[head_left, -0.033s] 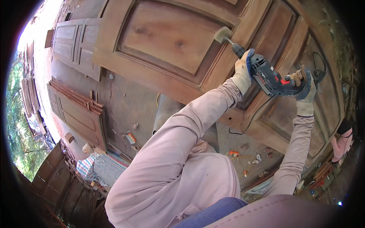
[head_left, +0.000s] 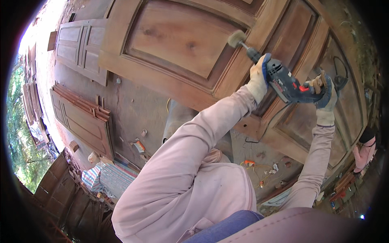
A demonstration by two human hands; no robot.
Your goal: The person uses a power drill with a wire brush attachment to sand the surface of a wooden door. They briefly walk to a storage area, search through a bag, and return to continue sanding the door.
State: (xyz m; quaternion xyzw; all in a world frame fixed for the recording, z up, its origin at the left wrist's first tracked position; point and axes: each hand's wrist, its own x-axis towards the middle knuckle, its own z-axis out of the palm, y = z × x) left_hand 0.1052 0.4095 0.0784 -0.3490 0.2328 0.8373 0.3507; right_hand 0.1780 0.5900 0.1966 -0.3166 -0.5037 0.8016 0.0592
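A dark grey power drill (head_left: 281, 81) with red switches lies across both my hands, above a brown wooden panel door (head_left: 180, 40). My gloved left hand (head_left: 258, 77) is wrapped round its front part, behind the chuck. My gloved right hand (head_left: 325, 92) grips the rear handle, fingers near the red trigger. In the chuck sits a shaft with a round, pale sanding head (head_left: 236, 39), its outline blurred. This head is at the moulded edge of the large door panel; I cannot tell whether it touches the wood. The black cord (head_left: 273, 118) hangs below the drill.
More door panels lie at the left, one single (head_left: 81, 50) and one stack (head_left: 83, 117). Orange plugs (head_left: 249, 163) and a yellow cable lie on the floor by my knee. A striped bag (head_left: 92, 178) is at lower left. Another person's pink sleeve (head_left: 364, 154) shows at far right.
The sanding head and the front of the drill have shifted very slightly left and down. Both hands keep their hold.
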